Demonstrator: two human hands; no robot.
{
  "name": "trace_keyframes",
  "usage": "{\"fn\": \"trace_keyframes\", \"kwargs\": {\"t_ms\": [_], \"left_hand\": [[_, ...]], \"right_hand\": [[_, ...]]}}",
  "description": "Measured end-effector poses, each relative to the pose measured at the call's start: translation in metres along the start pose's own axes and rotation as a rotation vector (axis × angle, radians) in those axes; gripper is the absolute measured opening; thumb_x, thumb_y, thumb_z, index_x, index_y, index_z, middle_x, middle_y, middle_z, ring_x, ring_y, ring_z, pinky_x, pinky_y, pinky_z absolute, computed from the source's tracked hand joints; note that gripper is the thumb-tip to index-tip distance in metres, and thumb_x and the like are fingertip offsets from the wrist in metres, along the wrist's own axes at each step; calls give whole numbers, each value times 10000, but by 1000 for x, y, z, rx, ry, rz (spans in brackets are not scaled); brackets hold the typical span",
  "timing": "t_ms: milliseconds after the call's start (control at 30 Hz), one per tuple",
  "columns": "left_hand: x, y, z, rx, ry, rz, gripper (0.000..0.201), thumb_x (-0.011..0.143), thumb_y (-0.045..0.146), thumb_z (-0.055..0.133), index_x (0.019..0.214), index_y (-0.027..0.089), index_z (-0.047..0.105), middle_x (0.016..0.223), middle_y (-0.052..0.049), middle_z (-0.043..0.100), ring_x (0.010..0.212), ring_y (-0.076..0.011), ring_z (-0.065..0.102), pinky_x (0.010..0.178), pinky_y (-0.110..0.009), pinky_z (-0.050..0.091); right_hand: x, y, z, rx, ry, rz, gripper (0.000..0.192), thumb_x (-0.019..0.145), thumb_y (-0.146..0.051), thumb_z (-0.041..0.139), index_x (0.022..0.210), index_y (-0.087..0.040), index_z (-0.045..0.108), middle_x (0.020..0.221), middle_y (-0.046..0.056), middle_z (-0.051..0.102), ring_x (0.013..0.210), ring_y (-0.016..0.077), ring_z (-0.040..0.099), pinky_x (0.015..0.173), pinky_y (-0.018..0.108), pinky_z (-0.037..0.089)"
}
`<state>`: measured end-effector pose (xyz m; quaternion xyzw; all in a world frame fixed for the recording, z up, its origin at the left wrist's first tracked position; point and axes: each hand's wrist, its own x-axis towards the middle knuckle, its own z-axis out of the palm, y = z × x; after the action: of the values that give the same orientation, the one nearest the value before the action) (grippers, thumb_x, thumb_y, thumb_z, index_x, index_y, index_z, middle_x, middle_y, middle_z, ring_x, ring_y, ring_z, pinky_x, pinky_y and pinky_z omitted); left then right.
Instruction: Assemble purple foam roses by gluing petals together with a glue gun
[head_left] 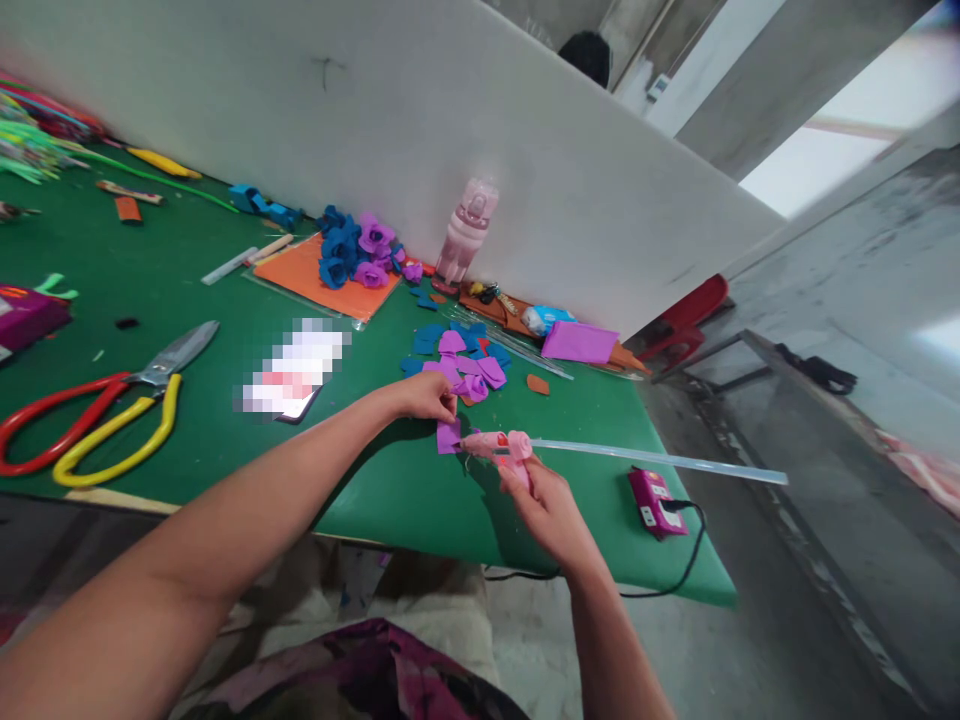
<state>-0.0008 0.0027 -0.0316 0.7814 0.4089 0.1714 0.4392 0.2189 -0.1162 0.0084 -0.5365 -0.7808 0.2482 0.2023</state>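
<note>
Closed in a pinch, my left hand [431, 396] holds the upper edge of a purple paper piece [448, 437] just above the green tabletop. My right hand [546, 500] is wrapped round the handle of a pink glue gun [487, 444]. Its nozzle points left and meets the purple piece, or nearly so. From the gun's back a long clear glue stick [675, 460] sticks out to the right. Beyond my left hand lies a loose pile of cut purple and blue paper petals [491, 371].
Blue paper flowers [340, 248] and purple ones [376, 233] lie on an orange sheet [300, 273]. A pink bottle [466, 235] stands against the white partition [375, 120]. Big scissors [154, 370] and a phone [304, 400] lie left. A purple power socket [654, 500] with a cable sits right.
</note>
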Motion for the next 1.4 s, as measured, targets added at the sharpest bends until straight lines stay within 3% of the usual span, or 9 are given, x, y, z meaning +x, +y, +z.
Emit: {"fn": "trace_keyframes", "kwargs": {"t_ms": [433, 667, 1167, 1400], "left_hand": [[-1, 3, -1, -11, -7, -17, 87, 636, 193, 626, 624, 118, 667, 548, 2, 607, 557, -106, 511, 544, -204, 334], [-1, 1, 0, -20, -12, -13, 107, 631, 221, 628, 609, 118, 642, 528, 12, 583, 527, -98, 479, 526, -206, 325], [0, -1, 1, -44, 15, -22, 102, 596, 223, 625, 575, 125, 646, 488, 19, 567, 499, -96, 474, 509, -204, 313], [0, -1, 1, -57, 17, -17, 88, 591, 216, 635, 584, 133, 666, 493, 21, 583, 495, -93, 478, 506, -202, 306]], "right_hand": [[-4, -2, -5, 51, 20, 70, 333, 883, -402, 421, 799, -164, 639, 677, 32, 607, 606, 153, 540, 539, 233, 387], [1, -5, 3, -16, -17, 2, 314, 891, -383, 409, 890, -166, 636, 672, 28, 603, 598, 156, 533, 565, 246, 386], [0, -1, 2, 1, -1, -5, 295, 893, -365, 414, 923, -162, 625, 791, 49, 631, 687, 160, 561, 647, 243, 418], [-2, 2, -3, 2, 29, 42, 317, 880, -386, 423, 792, -162, 630, 717, 41, 623, 638, 154, 552, 585, 230, 398]]}}
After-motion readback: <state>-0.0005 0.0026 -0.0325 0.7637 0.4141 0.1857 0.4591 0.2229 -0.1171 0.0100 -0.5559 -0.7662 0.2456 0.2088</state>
